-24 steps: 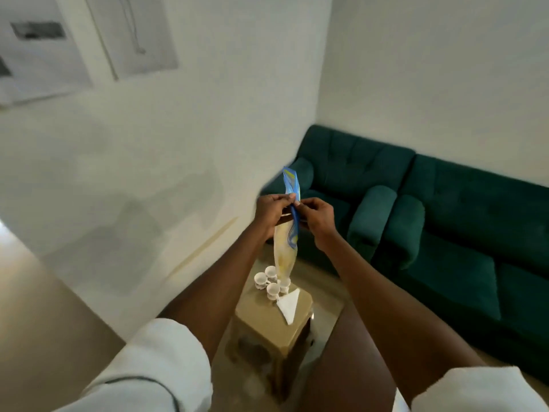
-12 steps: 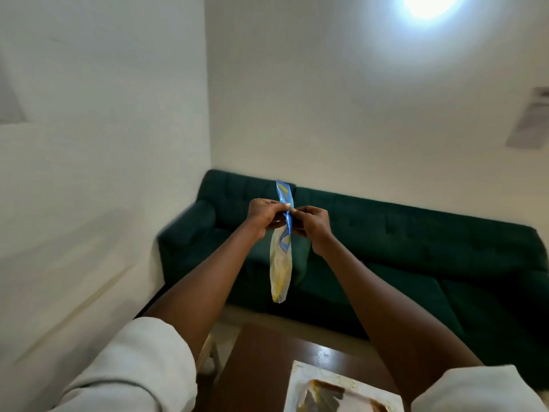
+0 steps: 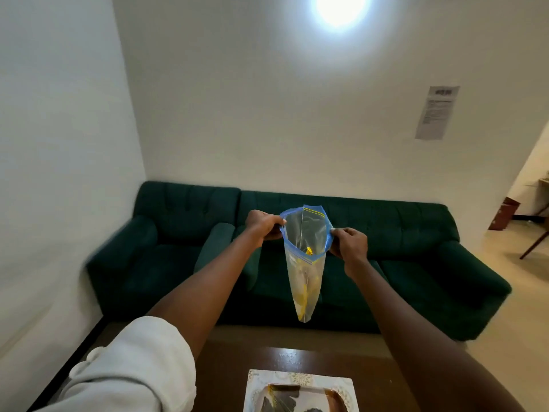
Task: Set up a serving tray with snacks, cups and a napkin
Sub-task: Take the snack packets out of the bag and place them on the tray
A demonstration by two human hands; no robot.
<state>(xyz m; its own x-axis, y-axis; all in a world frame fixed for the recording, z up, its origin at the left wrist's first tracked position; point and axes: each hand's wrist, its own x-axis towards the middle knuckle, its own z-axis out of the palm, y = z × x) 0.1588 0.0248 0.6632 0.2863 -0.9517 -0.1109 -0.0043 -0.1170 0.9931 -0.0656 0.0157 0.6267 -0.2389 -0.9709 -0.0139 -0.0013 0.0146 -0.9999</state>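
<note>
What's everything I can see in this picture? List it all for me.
clear plastic zip bag with a blue rim: one, transparent, held mid-air, mouth pulled open
yellow snack pieces: several, yellow, inside the bag
dark green tufted sofas: apparently two, green, side by side along far wall
dark brown wooden table: one, brown, bottom of view
white-rimmed patterned tray: one, on the table
printed paper notice: one, white, far wall, right
left hand, right hand: each pinches the bag's rim
white sleeve: one, left arm

Two hands are counted (left hand (image 3: 263,223), right hand (image 3: 350,243)), one zip bag (image 3: 306,281), one tray (image 3: 300,379), one table (image 3: 225,376), one sofa (image 3: 401,233), one wall notice (image 3: 436,113).
</note>
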